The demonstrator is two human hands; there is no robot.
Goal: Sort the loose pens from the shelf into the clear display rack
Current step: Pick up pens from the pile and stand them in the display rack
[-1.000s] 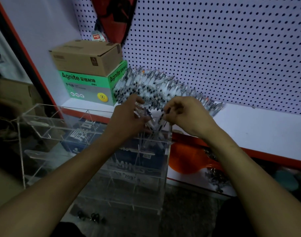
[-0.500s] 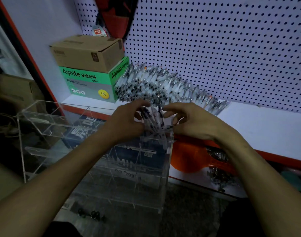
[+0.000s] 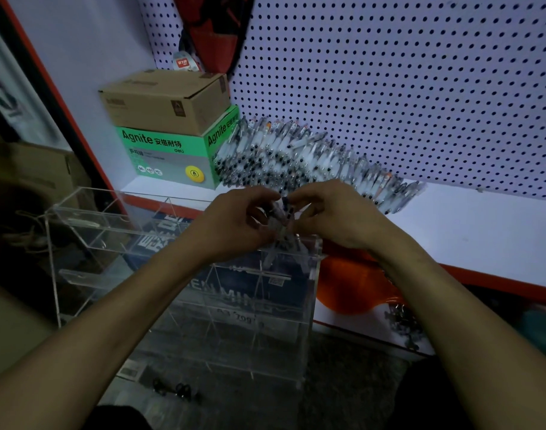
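A small bunch of pens (image 3: 279, 218) is pinched by the left hand (image 3: 234, 223) and right hand (image 3: 333, 217), fingers curled, just above the rack (image 3: 315, 268). The pens could be dropped beside the rack's right corner if squeezed unevenly. The pile (image 3: 296, 156) lies behind the rack.

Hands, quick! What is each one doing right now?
Left hand: fingers curled, holding a bunch of pens.
Right hand: fingers curled, pinching the same bunch.
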